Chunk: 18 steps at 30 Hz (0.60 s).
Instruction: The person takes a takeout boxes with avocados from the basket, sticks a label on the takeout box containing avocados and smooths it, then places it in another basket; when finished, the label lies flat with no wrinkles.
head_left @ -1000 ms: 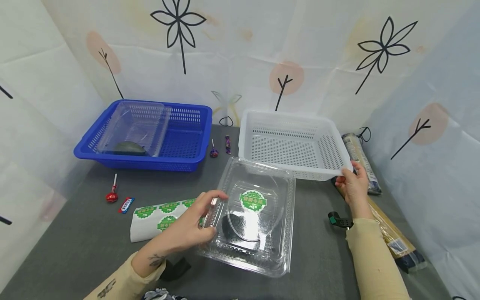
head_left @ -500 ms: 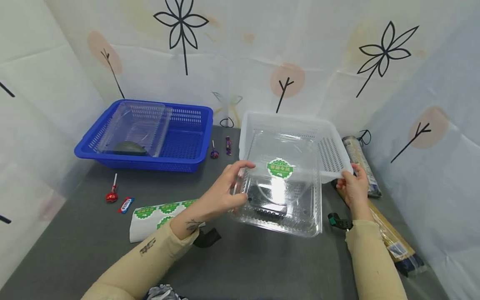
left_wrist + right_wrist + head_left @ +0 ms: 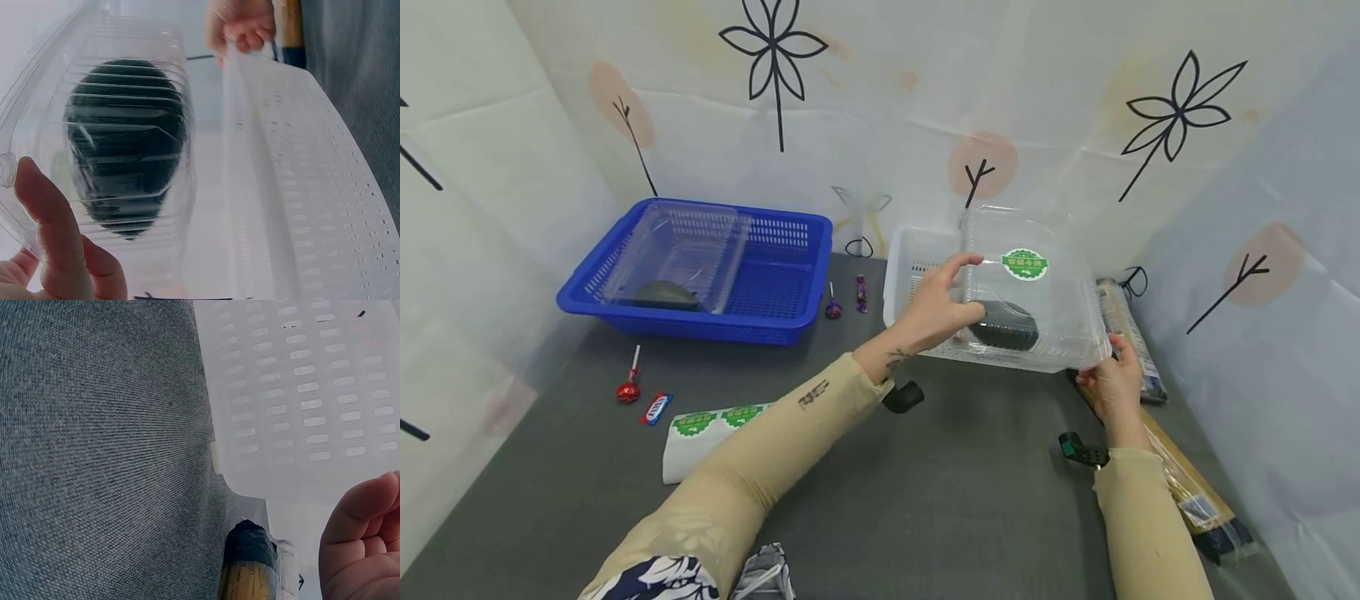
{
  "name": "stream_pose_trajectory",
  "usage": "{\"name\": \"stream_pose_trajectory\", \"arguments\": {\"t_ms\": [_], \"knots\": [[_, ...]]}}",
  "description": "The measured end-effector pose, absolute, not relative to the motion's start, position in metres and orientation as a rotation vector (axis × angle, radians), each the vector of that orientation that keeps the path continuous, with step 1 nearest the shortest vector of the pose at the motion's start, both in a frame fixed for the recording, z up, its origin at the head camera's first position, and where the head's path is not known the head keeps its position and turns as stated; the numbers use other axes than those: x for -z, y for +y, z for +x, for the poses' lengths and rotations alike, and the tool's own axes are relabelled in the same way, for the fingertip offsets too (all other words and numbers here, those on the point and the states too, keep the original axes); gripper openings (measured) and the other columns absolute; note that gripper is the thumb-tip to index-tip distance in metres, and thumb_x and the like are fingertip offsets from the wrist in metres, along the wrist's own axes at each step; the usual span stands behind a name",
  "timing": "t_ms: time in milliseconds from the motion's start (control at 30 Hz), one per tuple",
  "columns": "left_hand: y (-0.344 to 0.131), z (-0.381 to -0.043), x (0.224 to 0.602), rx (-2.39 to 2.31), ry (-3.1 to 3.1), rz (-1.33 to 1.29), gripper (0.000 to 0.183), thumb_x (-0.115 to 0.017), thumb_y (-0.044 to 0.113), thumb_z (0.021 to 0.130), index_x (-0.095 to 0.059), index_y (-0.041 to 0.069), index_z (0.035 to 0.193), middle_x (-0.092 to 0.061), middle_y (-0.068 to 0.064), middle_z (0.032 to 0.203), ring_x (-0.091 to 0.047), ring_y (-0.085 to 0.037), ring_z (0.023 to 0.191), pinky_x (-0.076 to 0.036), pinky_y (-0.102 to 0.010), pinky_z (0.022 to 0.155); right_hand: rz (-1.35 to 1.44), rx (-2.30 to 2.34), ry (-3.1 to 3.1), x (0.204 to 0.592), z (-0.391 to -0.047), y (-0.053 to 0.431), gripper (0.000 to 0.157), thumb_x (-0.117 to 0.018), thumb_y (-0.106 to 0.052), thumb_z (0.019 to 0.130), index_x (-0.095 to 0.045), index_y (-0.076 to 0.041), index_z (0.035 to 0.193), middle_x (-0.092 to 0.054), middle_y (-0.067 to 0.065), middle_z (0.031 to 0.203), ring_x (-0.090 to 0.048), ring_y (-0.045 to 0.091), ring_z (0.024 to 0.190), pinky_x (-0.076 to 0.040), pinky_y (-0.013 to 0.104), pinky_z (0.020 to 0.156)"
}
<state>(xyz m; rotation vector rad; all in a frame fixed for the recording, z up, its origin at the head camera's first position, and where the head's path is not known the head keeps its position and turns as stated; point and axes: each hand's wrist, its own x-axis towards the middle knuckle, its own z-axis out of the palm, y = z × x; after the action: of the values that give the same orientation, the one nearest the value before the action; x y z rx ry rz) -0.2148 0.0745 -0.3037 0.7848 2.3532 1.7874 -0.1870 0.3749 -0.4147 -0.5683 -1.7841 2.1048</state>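
Observation:
My left hand (image 3: 936, 304) pinches the left edge of a clear plastic clamshell box (image 3: 1056, 237) with a green and white sticker (image 3: 1025, 264) on its lid. Inside the box lies a dark oval object (image 3: 125, 144), its kind unclear. The box is held tilted over the white perforated basket (image 3: 917, 250); a gap shows between them in the left wrist view. My right hand (image 3: 1116, 387) grips the basket's near right corner, with the fingers (image 3: 369, 500) curled at its rim in the right wrist view. Much of the basket's inside is hidden behind the box.
At left stands a blue basket (image 3: 786, 329) holding another clear box (image 3: 692, 242) with a dark oval object. Lollipops (image 3: 628, 390), wrapped sweets (image 3: 657, 408) and a sticker sheet (image 3: 688, 454) lie on the grey table. Long packets (image 3: 1198, 500) lie at right.
My left hand has carried the clear box up, away and to the right, from the table's middle to over the white basket. My right hand stays at the basket's corner.

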Motion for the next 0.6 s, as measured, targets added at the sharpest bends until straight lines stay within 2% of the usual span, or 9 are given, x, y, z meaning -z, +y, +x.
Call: {"name": "stream_pose_trajectory", "arguments": {"t_ms": [67,133,233,300,400,500,533,600], "knots": [[0.086,-0.224,0.306,-1.796,2.345,0.743,0.064,-0.054,0.012,0.068,-0.037,0.031,0.126,-0.022,-0.013,0.136,-0.049,-0.021,0.105,-0.048,-0.027,0.047,-0.536,-2.104,-1.792,0.422,-0.189,0.382,0.040,-0.058,-0.008,0.081,-0.041,-0.022,0.114,-0.053,-0.002,0.068,-0.047,0.009,0.045,-0.044,0.023,0.040],[0.097,-0.232,0.309,-1.804,2.329,0.700,0.064,-0.055,0.012,0.069,-0.036,0.033,0.126,-0.022,-0.017,0.135,-0.059,-0.022,0.083,-0.048,-0.028,0.043,-0.512,-2.092,-1.801,0.425,-0.189,0.383,0.038,-0.055,-0.006,0.081,-0.041,-0.022,0.113,-0.052,0.000,0.070,-0.048,0.009,0.046,-0.044,0.023,0.040],[0.110,-0.245,0.314,-1.803,2.331,0.635,0.064,-0.056,0.014,0.070,-0.036,0.035,0.127,-0.026,-0.019,0.130,-0.055,-0.022,0.048,-0.048,-0.030,0.042,-0.468,-2.147,-1.747,0.423,-0.187,0.382,0.036,-0.051,-0.001,0.080,-0.042,-0.019,0.110,-0.051,0.003,0.073,-0.048,0.012,0.046,-0.043,0.025,0.039],[0.117,-0.253,0.318,-1.794,2.339,0.592,0.064,-0.057,0.015,0.069,-0.036,0.036,0.126,-0.028,-0.019,0.127,-0.049,-0.020,0.041,-0.048,-0.032,0.042,-0.481,-2.135,-1.750,0.417,-0.183,0.376,0.034,-0.050,-0.001,0.081,-0.041,-0.018,0.109,-0.051,0.003,0.074,-0.048,0.010,0.046,-0.043,0.024,0.039],[0.124,-0.263,0.324,-1.799,2.336,0.530,0.066,-0.060,0.015,0.068,-0.037,0.036,0.126,-0.028,-0.017,0.124,-0.045,-0.016,0.040,-0.049,-0.034,0.043,-0.500,-2.119,-1.769,0.410,-0.180,0.369,0.034,-0.047,0.000,0.081,-0.040,-0.017,0.109,-0.052,0.001,0.075,-0.047,0.009,0.046,-0.043,0.022,0.039],[0.129,-0.271,0.330,-1.811,2.297,0.507,0.067,-0.061,0.015,0.069,-0.037,0.034,0.128,-0.047,-0.013,0.094,-0.041,-0.014,0.039,-0.050,-0.033,0.045,-0.518,-2.093,-1.787,0.417,-0.184,0.374,0.035,-0.047,-0.001,0.081,-0.041,-0.019,0.111,-0.054,0.000,0.078,-0.048,0.008,0.046,-0.043,0.022,0.039],[0.131,-0.273,0.331,-1.812,2.285,0.509,0.067,-0.062,0.016,0.069,-0.036,0.032,0.129,-0.049,-0.008,0.079,-0.040,-0.013,0.039,-0.050,-0.033,0.045,-0.514,-2.086,-1.791,0.423,-0.187,0.379,0.036,-0.048,-0.002,0.081,-0.041,-0.019,0.112,-0.055,0.000,0.079,-0.048,0.008,0.046,-0.043,0.022,0.039],[0.132,-0.277,0.334,-1.804,2.264,0.516,0.067,-0.061,0.016,0.070,-0.035,0.030,0.130,-0.041,-0.001,0.055,-0.039,-0.012,0.038,-0.050,-0.032,0.045,-0.475,-2.092,-1.776,0.436,-0.194,0.390,0.036,-0.050,-0.003,0.082,-0.043,-0.020,0.113,-0.055,0.001,0.082,-0.048,0.008,0.046,-0.044,0.022,0.039]]}}
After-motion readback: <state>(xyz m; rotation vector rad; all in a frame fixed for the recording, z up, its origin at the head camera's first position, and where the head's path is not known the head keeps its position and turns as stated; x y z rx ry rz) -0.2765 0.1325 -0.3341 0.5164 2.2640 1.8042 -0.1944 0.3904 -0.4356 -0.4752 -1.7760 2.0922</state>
